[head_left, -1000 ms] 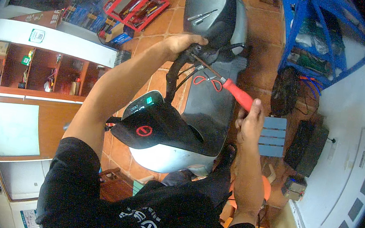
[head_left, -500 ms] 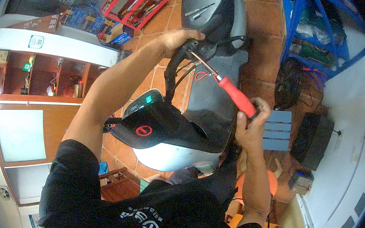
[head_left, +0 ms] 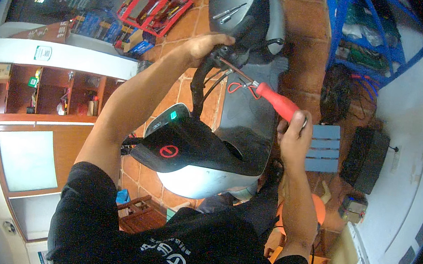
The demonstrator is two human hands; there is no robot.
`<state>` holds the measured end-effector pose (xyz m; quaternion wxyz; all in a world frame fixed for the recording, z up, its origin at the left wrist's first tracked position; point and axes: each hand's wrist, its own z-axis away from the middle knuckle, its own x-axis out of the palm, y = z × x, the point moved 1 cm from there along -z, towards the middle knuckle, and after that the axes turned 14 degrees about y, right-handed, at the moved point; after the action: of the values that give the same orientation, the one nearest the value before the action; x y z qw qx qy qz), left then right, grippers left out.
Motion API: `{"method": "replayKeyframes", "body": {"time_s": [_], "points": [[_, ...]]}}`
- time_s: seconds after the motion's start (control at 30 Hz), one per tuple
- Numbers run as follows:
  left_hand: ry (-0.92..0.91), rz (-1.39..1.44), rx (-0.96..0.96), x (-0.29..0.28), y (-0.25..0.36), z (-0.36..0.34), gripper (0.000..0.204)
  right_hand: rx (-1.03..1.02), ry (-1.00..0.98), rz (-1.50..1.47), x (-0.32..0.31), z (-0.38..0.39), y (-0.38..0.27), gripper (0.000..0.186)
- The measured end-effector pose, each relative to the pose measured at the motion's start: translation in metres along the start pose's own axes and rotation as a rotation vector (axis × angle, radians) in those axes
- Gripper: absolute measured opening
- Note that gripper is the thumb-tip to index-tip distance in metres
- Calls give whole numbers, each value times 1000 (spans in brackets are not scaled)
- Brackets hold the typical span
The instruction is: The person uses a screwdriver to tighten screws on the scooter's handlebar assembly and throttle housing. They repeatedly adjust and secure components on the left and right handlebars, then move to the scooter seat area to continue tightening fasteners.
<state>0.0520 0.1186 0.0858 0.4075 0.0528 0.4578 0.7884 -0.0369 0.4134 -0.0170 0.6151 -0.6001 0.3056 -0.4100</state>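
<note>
A scooter with black and grey-white panels stands before me, its lit display at the near left. My left hand is closed round the black handlebar part, its thumb on top and most fingers hidden underneath. In my right hand is a screwdriver with a red handle, gripped near the handle's end. Its long shaft slants up to the left, and the tip meets the black part beside my left hand. A red loop hangs by the shaft near the handle.
Two slim metal tools lie on the scooter's far panel. Beyond, to the left, is a red tool case. A blue shelf rack stands at the far right, with a blue slatted stool and a black box nearer me.
My right hand has shifted slightly up and right, its fingers now curled closer about the handle's end. The screwdriver tip stays at the black part, and my left hand holds its place.
</note>
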Motion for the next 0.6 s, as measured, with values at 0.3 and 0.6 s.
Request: {"method": "replayKeyframes", "body": {"time_s": [0.3, 0.6], "points": [[78, 105, 135, -3, -3, 12, 68, -355, 65, 90, 2, 5, 13, 44], [148, 73, 156, -1, -8, 8, 56, -237, 20, 77, -3, 7, 8, 43]]}}
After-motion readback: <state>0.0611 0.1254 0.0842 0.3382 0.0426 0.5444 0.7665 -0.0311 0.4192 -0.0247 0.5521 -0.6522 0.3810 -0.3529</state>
